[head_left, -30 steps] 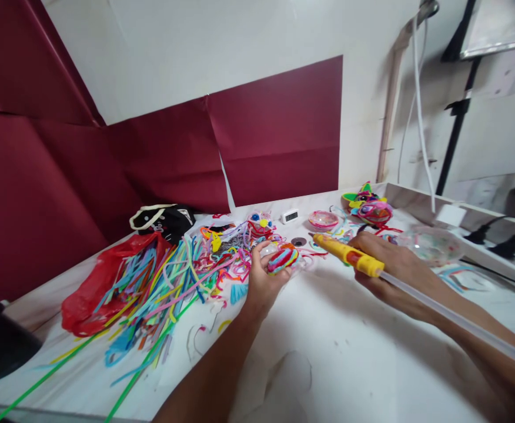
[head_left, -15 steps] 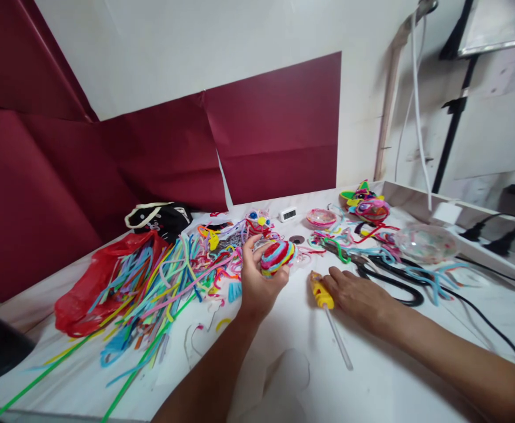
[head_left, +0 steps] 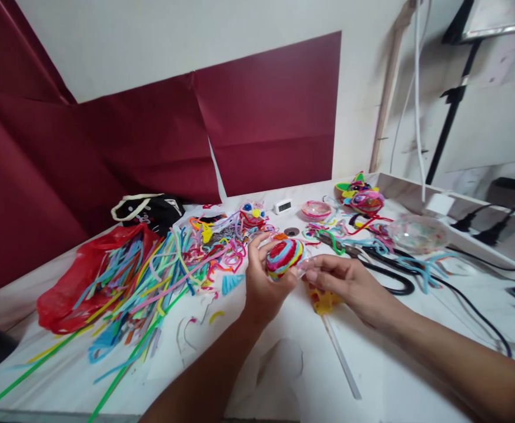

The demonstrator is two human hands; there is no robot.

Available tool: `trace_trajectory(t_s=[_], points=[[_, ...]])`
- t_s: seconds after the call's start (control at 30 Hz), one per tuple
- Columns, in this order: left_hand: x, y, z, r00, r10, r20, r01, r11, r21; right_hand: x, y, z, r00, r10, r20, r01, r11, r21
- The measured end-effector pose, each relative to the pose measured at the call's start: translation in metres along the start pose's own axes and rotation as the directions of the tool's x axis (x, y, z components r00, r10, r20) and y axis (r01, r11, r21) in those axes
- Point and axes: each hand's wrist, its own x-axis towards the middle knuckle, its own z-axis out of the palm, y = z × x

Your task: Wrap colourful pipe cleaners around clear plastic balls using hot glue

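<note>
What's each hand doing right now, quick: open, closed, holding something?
Left hand: closed, holding the striped pipe-cleaner ball.
Right hand: partly closed, right beside the ball; whether it grips anything cannot be told.

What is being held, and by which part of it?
The left grip holds the striped rounded piece by its left and lower edges; whether the right grip holds anything cannot be told.

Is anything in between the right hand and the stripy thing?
Only a clear bit, too blurry to name, shows between the right hand and the stripy thing. The yellow tool lies on the table, not between them.
</note>
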Motion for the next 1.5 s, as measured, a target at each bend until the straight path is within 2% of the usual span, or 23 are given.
trace_trajectory(t_s=[0.17, 0.43, 1.1, 1.5], points=[[-0.003, -0.003, 0.006, 1.000, -0.005, -0.031, 0.005, 1.000, -0.025, 0.001, 0.006, 0.005, 0.996, 0.004, -0.093, 0.007, 0.994, 0.113], [-0.009, -0.006, 0.009, 1.000, 0.003, -0.018, -0.003, 0.999, -0.032, 0.002, 0.016, 0.007, 0.987, -0.016, -0.157, 0.038, 0.990, 0.138], [-0.013, -0.005, 0.016, 0.998, -0.018, -0.054, 0.018, 1.000, -0.001, 0.004, 0.026, 0.008, 0.975, -0.045, -0.217, 0.069, 0.992, 0.103], [-0.014, -0.012, 0.017, 0.998, -0.014, -0.057, 0.016, 0.999, 0.031, 0.005, 0.027, 0.011, 0.968, -0.037, -0.250, 0.058, 0.995, 0.079]])
